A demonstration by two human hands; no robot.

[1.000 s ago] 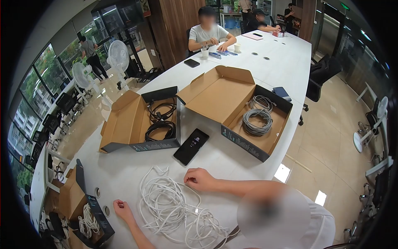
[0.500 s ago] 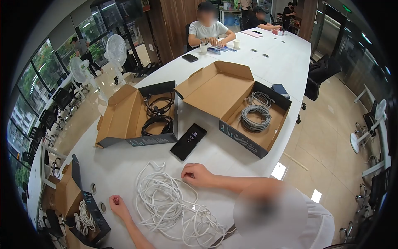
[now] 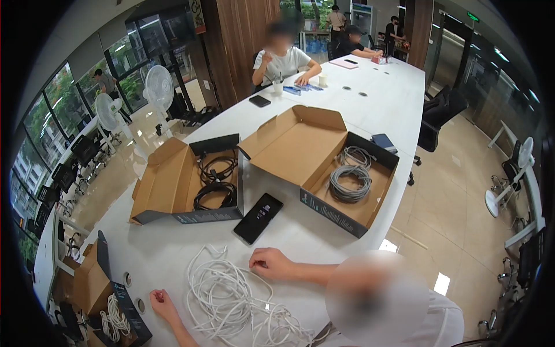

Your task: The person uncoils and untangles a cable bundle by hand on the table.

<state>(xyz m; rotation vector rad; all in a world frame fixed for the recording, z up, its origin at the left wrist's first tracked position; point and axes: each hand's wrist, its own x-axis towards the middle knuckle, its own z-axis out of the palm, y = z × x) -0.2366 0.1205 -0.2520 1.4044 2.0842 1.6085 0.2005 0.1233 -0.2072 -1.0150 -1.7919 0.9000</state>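
A large loose tangle of white cable (image 3: 222,295) lies on the table between my two hands. My left hand (image 3: 163,305) rests on the tabletop left of the tangle, its fingers loosely curled and nothing visible in them. Right of the tangle's top, my right hand (image 3: 270,264) lies on the table, also with curled fingers and no object showing. Just beyond it is a black phone (image 3: 258,218) with a lit clock. Farther left, an open box (image 3: 124,312) holds bundled white cable (image 3: 115,318).
One open cardboard box (image 3: 167,182) contains black cables (image 3: 217,188); another (image 3: 300,141) contains coiled grey cables (image 3: 350,183). A dark blue item (image 3: 384,143) lies behind it. Across the table sits a person (image 3: 283,63) near cups and blue packets (image 3: 300,89).
The view has tilted up, so the table's contents appear lower. Both my hands keep their places beside the tangle. The person opposite has raised one hand toward the head.
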